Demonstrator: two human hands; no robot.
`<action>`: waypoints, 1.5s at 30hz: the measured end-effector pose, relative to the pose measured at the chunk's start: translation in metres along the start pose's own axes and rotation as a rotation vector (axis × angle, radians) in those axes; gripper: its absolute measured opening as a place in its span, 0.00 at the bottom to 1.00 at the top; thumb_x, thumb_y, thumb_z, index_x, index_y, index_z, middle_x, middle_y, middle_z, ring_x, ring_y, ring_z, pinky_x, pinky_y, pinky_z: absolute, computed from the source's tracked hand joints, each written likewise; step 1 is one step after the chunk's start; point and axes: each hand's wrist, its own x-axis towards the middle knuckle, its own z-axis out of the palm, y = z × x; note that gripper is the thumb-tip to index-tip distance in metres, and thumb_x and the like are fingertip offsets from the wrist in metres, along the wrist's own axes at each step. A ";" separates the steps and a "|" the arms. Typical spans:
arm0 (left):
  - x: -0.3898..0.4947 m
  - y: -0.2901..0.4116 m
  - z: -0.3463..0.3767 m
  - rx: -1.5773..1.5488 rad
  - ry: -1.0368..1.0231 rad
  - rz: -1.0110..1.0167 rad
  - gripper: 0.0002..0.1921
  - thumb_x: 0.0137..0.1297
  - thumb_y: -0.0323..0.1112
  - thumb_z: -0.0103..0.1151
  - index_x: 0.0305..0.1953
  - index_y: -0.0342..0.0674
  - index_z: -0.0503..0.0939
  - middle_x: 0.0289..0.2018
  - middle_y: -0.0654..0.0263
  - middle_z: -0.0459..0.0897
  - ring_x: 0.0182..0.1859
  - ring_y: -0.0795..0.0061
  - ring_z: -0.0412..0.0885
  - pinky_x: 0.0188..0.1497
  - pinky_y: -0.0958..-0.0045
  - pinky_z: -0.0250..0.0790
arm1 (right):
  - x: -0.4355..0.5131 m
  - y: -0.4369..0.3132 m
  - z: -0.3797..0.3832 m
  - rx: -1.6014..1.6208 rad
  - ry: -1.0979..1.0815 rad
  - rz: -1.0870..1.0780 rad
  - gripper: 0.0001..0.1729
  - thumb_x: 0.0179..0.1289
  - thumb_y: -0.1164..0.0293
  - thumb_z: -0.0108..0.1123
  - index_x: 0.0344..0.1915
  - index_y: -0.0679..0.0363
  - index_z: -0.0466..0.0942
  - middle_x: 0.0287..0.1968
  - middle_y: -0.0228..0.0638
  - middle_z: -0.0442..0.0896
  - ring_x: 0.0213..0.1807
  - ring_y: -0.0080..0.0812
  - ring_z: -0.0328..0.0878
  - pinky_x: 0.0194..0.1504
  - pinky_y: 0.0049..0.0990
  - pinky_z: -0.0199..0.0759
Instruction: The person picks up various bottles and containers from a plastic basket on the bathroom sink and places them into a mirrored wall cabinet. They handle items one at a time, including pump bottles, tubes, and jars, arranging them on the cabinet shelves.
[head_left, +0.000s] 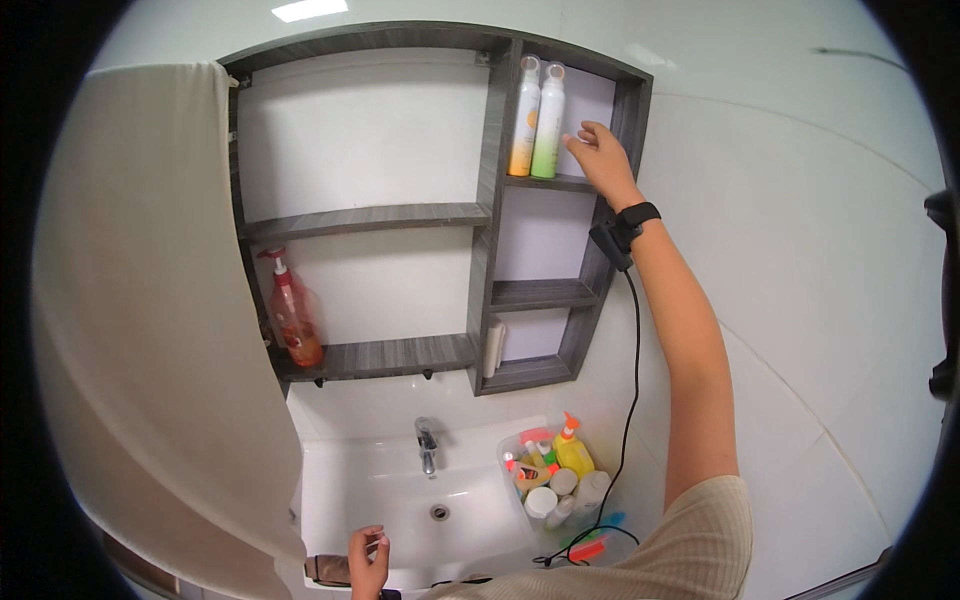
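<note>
My right hand (602, 159) is raised at the top right compartment of a grey wood-grain wall cabinet (486, 217), its fingers apart and nothing in them. Just left of its fingertips stands a white and green spray can (549, 124). Beside that can is a white and orange spray can (525, 120); both stand upright on the compartment's shelf. Low in the view, my left hand (368, 559) hovers over the front of the white washbasin (341, 480), fingers loosely curled and apart, holding nothing visible.
A red pump bottle (296, 319) stands on the cabinet's lower left shelf. A clear bin (504, 457) of several bottles and jars sits right of the chrome faucet (426, 446). A pale curtain (165, 300) hangs at left. A black cable (636, 360) trails from my right wrist.
</note>
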 end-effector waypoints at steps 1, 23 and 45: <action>0.001 0.003 0.001 0.012 -0.007 0.011 0.12 0.73 0.32 0.61 0.54 0.38 0.77 0.51 0.63 0.82 0.51 0.71 0.81 0.55 0.68 0.75 | -0.004 -0.004 -0.004 0.001 0.002 -0.019 0.42 0.68 0.53 0.64 0.68 0.75 0.67 0.65 0.61 0.76 0.64 0.49 0.78 0.65 0.39 0.72; 0.006 0.035 0.015 0.003 -0.203 0.077 0.09 0.72 0.28 0.60 0.51 0.36 0.79 0.48 0.62 0.81 0.50 0.71 0.82 0.52 0.71 0.77 | -0.142 -0.144 -0.101 0.177 -0.072 -0.157 0.29 0.71 0.62 0.65 0.66 0.64 0.73 0.61 0.42 0.82 0.63 0.32 0.78 0.59 0.30 0.73; 0.012 0.032 0.044 -0.036 -0.414 0.108 0.10 0.71 0.26 0.61 0.52 0.36 0.80 0.48 0.62 0.80 0.50 0.71 0.82 0.52 0.71 0.78 | -0.312 -0.135 -0.125 0.165 -0.198 0.243 0.26 0.70 0.78 0.60 0.67 0.61 0.72 0.63 0.40 0.80 0.68 0.33 0.75 0.64 0.33 0.70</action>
